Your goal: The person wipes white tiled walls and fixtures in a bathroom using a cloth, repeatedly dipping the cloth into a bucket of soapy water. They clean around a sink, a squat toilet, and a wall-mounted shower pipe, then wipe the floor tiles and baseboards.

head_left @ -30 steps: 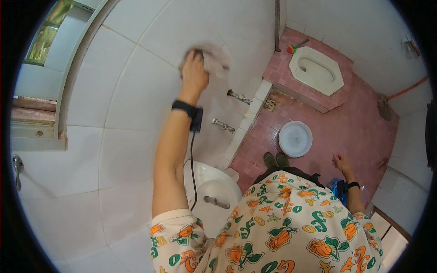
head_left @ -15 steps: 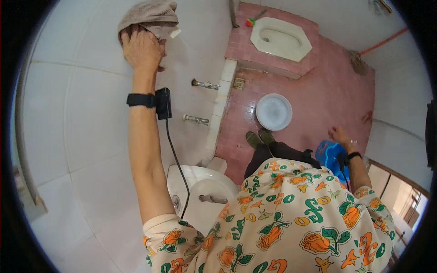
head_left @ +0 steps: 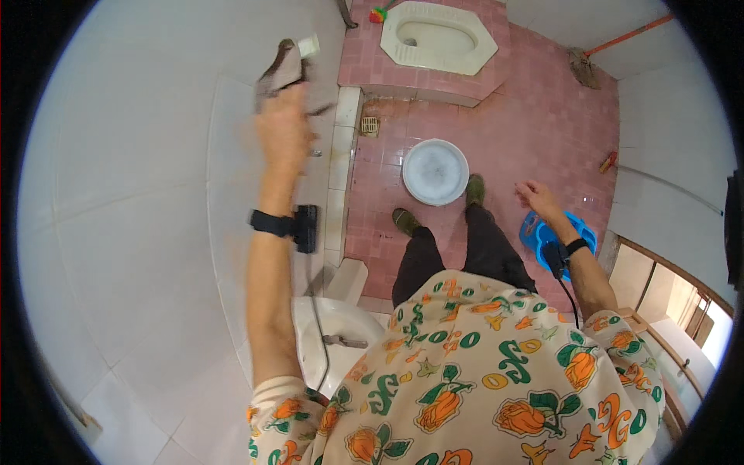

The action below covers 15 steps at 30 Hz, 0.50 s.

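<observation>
My left hand (head_left: 285, 128), blurred by motion, reaches out beside the white tiled wall (head_left: 139, 155). Its fingers are closed on a brownish-grey cloth (head_left: 280, 74), which bunches up beyond the knuckles. Close to the cloth's far end a small white fitting (head_left: 308, 45) sticks out of the wall. My right hand (head_left: 540, 200) hangs low on the other side, fingers loosely bent and apart, with nothing seen in it. Below that wrist stands a blue plastic bucket or tub (head_left: 533, 232), partly covered by my forearm.
A round white basin (head_left: 408, 177) sits on the pink tiled floor (head_left: 527, 116) by my feet. Beyond it, a squat toilet (head_left: 484, 58) is set in a raised step. A washbasin (head_left: 353, 308) adjoins the wall near my left side. A mop (head_left: 583, 68) leans at the far right.
My left hand has moved rightward and down the picture with the cloth, which looks more bunched. My feet have spread apart, and the view has shifted. My right hand stays low.
</observation>
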Tool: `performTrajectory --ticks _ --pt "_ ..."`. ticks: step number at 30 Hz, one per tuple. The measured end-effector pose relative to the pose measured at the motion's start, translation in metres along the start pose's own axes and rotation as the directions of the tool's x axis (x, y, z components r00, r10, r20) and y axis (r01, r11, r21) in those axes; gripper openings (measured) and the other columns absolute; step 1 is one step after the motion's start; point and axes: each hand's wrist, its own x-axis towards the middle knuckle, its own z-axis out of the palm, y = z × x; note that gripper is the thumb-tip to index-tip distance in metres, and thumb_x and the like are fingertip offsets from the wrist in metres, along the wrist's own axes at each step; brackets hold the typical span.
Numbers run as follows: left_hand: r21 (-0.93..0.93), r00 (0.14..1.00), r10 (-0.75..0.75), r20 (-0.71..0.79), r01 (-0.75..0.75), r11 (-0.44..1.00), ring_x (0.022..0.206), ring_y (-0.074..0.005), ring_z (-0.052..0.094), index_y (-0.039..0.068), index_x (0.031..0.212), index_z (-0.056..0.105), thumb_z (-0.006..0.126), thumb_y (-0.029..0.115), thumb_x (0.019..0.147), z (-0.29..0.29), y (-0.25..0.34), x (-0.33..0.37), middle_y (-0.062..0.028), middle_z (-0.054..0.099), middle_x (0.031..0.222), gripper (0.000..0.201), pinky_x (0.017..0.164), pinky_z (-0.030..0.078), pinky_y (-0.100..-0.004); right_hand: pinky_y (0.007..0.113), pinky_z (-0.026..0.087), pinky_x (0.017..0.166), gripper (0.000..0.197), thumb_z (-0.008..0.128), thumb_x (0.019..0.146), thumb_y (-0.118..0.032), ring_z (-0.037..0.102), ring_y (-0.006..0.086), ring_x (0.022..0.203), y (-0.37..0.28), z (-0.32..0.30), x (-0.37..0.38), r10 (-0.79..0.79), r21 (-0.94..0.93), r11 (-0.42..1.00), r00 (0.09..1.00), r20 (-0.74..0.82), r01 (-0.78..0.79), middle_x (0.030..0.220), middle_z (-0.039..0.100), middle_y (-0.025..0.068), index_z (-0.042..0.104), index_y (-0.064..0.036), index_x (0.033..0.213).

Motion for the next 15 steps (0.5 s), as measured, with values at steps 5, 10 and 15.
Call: performTrajectory --ticks 5,10,15 --pt "-0.575 0.979 -0.072 0.189 0.170 0.800 0.090 -0.0342 0.052 0.005 0.103 0.051 0.056 0.004 0.066 0.096 0.082 -0.039 -0.0157 0.056 0.098 0.038 0.076 0.042 -0.0393 0.025 0.046 0.069 0.045 0.045 0.086 -0.033 0.054 0.0136 0.084 -0.086 0.070 0.043 -0.053 0.352 0.933 0.944 0.327 -0.070 0.103 0.052 0.0061 0.035 -0.0078 0.123" --pt "-0.602 0.719 -0.255 0.647 0.687 0.407 0.097 -0.0338 0.051 0.002 0.115 0.042 0.055 0.008 0.073 0.198 0.125 -0.134 -0.0220 0.053 0.104 0.045 0.082 0.040 -0.0373 0.035 0.048 0.071 0.048 0.047 0.084 -0.035 0.055 0.0216 0.087 -0.062 0.146 0.081 0.049 0.325 0.915 0.865 0.499 -0.239 0.105 0.051 0.0103 0.035 -0.0093 0.123" --pt "-0.499 0.435 -0.278 0.856 0.835 -0.231 0.103 -0.0232 0.048 0.001 0.125 0.030 0.053 0.017 0.080 0.248 0.153 -0.189 -0.0159 0.049 0.114 0.053 0.085 0.038 -0.0304 0.032 0.047 0.066 0.038 0.055 0.080 -0.025 0.055 0.0195 0.085 0.012 0.172 0.120 0.057 0.056 0.994 0.874 0.482 -0.095 0.098 0.055 0.0093 0.046 -0.0044 0.111"
